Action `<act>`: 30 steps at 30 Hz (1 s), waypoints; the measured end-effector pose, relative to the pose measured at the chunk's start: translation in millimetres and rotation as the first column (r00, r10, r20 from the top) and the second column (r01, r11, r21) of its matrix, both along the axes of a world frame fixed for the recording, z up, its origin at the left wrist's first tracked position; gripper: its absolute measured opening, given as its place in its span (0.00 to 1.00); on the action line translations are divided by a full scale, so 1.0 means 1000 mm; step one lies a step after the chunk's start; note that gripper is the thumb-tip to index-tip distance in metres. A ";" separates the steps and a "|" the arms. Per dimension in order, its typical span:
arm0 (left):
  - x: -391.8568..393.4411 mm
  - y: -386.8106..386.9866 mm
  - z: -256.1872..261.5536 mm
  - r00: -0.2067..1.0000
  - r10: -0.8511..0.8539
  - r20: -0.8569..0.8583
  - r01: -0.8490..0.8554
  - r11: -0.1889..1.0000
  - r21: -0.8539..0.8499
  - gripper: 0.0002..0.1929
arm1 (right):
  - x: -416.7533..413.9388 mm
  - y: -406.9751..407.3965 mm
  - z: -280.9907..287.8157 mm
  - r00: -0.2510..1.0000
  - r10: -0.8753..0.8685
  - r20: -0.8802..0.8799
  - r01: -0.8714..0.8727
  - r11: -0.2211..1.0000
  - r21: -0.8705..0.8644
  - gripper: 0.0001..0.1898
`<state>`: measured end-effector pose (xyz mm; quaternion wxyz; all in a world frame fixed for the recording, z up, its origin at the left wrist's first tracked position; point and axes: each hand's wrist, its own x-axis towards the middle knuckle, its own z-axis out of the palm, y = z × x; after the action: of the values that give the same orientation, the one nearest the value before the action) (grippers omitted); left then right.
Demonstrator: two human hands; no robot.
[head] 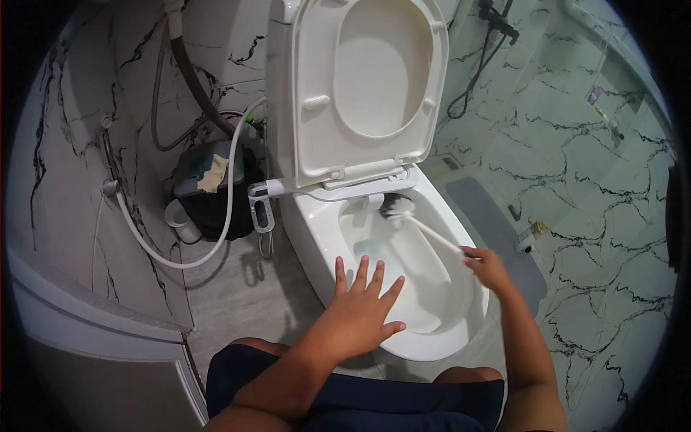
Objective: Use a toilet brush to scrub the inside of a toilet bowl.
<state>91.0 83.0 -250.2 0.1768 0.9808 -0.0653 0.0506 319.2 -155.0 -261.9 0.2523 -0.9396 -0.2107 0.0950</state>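
Observation:
My right hand (488,270) grips the handle end of a toilet brush (432,232) at the right side of a white toilet bowl (421,345). The brush's white bristle head is inside the bowl's upper part, close to the rear rim and a dark patch there. My left hand (359,313) hovers palm down over the front left of the bowl, fingers spread, holding nothing. Behind the bowl the toilet seat and lid (316,102) stand raised. A bidet attachment (351,190) runs across the back of the bowl. Pale bluish water lies at the bottom.
A white hose (232,183) loops on the left from a wall-mounted sprayer (110,186). Beside the toilet stands a bin with a black bag (208,216) and a white cup-like container (182,220). At right lie a grey mat (486,216) and a bottle (529,237), seemingly behind glass.

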 end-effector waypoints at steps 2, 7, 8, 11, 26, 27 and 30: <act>0.002 -0.001 -0.004 1.000 -0.007 -0.012 0.008 1.000 0.009 0.34 | -0.012 0.020 -0.004 0.993 -0.006 -0.119 0.011 0.999 0.045 0.17; -0.001 -0.003 0.000 0.998 -0.053 -0.030 0.052 0.998 -0.022 0.34 | -0.002 -0.001 0.001 0.991 -0.057 -0.118 0.064 0.996 0.056 0.17; -0.003 -0.001 0.001 0.999 -0.038 -0.011 0.037 0.999 -0.019 0.34 | -0.001 -0.009 0.003 0.984 -0.093 -0.153 0.102 0.993 0.052 0.18; 0.001 -0.005 0.001 0.999 -0.036 0.023 0.036 0.999 -0.009 0.34 | -0.006 -0.012 -0.022 0.999 0.032 0.036 -0.033 0.998 0.043 0.20; -0.001 -0.003 0.006 0.998 0.008 0.064 -0.009 1.000 0.019 0.33 | -0.065 0.062 0.016 0.876 0.420 -0.236 -0.094 0.629 0.771 0.09; -0.002 -0.002 0.006 0.998 0.009 0.064 -0.010 1.000 0.020 0.33 | -0.066 0.067 0.017 0.917 0.379 -0.126 -0.222 0.746 0.628 0.09; -0.006 0.002 0.004 0.999 0.030 0.044 -0.031 0.999 0.032 0.31 | -0.088 0.098 0.047 0.804 0.449 0.390 -0.523 0.846 0.103 0.11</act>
<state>85.3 85.5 -246.0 0.1586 0.9831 -0.0550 0.0736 231.5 -57.2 -214.5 0.2732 -0.8238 -0.4955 -0.0345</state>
